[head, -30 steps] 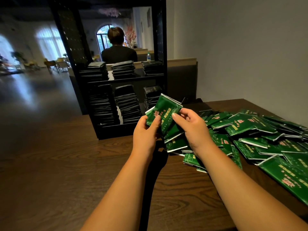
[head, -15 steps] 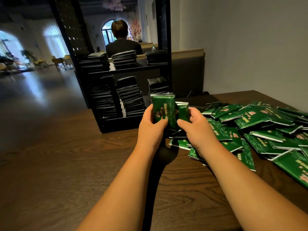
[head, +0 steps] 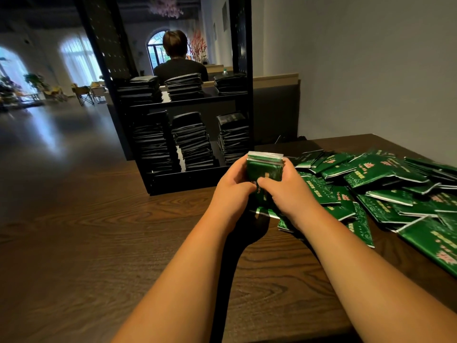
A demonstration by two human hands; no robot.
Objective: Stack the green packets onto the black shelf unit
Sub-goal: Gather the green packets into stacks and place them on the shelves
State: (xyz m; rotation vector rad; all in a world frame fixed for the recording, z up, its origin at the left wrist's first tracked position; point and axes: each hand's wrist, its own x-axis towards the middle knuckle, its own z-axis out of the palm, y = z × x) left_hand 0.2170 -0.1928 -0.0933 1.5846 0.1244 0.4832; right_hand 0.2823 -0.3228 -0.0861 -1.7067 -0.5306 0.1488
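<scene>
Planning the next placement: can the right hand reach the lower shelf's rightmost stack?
Probably yes: that stack sits just beyond the right hand, shelf front open, nothing between, though it and the left hand grip a packet bundle.

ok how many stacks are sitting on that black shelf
6 stacks. Upper shelf: left, middle, right. Lower shelf: left, middle, right. Any behind them would be hidden.
</scene>
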